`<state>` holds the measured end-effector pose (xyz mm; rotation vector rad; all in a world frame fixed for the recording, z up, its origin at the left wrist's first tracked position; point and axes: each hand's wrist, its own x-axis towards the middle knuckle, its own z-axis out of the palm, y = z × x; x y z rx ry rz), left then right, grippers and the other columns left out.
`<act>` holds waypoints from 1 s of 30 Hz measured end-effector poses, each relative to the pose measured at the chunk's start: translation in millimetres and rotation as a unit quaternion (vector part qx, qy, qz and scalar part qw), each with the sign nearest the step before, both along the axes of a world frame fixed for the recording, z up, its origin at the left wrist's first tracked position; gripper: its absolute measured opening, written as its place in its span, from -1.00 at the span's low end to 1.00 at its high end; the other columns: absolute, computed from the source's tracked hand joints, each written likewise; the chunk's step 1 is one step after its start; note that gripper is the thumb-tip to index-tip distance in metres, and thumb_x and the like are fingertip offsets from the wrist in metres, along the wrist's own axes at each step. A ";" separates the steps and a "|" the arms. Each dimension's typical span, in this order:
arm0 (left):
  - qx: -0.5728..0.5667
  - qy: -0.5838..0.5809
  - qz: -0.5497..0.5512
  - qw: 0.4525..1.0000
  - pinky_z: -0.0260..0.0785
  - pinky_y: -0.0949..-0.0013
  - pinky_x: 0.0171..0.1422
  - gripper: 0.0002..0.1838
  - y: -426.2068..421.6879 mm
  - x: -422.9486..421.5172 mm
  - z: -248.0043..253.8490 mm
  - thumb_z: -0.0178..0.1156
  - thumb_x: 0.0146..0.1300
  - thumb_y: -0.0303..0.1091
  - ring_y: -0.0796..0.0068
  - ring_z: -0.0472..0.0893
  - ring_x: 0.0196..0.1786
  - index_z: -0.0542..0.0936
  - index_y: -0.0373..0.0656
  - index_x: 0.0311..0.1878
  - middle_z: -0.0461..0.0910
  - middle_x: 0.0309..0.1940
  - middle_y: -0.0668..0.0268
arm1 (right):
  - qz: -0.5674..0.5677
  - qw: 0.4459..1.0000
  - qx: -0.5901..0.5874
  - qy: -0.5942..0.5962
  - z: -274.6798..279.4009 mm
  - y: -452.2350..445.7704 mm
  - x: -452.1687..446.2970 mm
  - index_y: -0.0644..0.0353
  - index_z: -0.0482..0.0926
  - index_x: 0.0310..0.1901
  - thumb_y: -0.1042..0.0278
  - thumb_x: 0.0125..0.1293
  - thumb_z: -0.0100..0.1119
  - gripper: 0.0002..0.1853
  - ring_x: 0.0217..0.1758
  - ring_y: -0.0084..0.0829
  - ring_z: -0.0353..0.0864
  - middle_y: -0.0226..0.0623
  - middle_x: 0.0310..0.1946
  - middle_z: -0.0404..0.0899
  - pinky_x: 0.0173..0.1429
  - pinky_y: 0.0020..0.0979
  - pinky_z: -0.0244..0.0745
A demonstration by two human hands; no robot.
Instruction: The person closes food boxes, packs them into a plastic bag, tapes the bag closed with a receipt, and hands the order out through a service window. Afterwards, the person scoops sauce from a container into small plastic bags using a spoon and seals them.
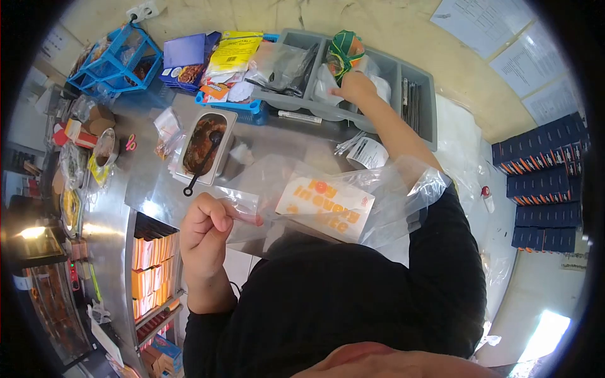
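Observation:
My left hand (205,236) is closed on the edge of a clear plastic bag (394,183), its fingers curled and one fingertip showing through the film. Inside the bag lies a white box with orange lettering (324,208), in front of my body. The bag's other side stretches toward my right forearm. My right hand (358,88) reaches into a compartment of the grey divided tray (430,113). There it touches white plastic-looking items (324,88), beside a green net with something orange in it (345,53). Most of its fingers are hidden.
A metal pan of red sauce (208,145) with a black ladle (205,164) stands on the steel counter. Behind are a yellow packet (234,53) and a blue basket (116,63). A white cup (367,153) stands near the bag. Dark blue boxes (542,183) are stacked right.

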<state>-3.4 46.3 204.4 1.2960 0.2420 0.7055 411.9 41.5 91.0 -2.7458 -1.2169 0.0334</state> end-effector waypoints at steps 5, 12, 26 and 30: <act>0.014 0.006 0.005 1.000 0.40 0.26 -0.06 -0.87 -2.2 -4.4 2.0 0.00 0.22 -0.49 0.18 0.58 -0.28 0.25 -0.12 -0.36 0.55 -0.37 -0.01 | 0.030 0.999 -0.033 0.013 8.6 7.3 6.4 0.19 0.64 -0.43 0.11 0.04 0.27 -0.72 -0.24 -0.16 0.61 -0.17 -0.33 0.62 -0.19 -0.19 0.48; -0.036 -0.043 -0.014 0.998 0.31 0.37 0.01 -0.89 -4.1 -6.2 0.3 -0.06 0.19 -0.61 0.27 0.56 -0.20 0.28 -0.15 -0.34 0.55 -0.27 0.00 | 0.046 0.964 0.155 0.213 68.0 -6.3 16.4 0.23 0.59 -0.42 0.42 0.05 0.04 -0.86 -0.35 -0.21 0.61 -0.17 -0.32 0.60 -0.25 -0.19 0.48; -0.008 -0.021 -0.005 1.000 0.37 0.27 0.03 -0.89 -10.1 -4.6 7.6 -0.09 0.18 -0.62 0.28 0.58 -0.21 0.30 -0.14 -0.36 0.57 -0.30 0.00 | 0.016 0.995 -0.094 -0.025 -0.2 5.3 -12.6 0.20 0.63 -0.26 0.04 0.08 0.25 -0.63 -0.10 -0.13 0.59 -0.09 -0.22 0.60 -0.07 -0.19 0.48; -0.020 -0.017 0.008 1.000 0.36 0.28 0.04 -0.88 -10.6 -9.6 5.5 -0.10 0.17 -0.63 0.29 0.58 -0.19 0.30 -0.14 -0.36 0.58 -0.30 0.01 | -0.002 0.998 -0.057 0.013 10.6 3.4 -5.2 0.22 0.62 -0.25 0.06 0.13 0.19 -0.65 -0.10 -0.09 0.58 -0.05 -0.21 0.60 -0.07 -0.15 0.47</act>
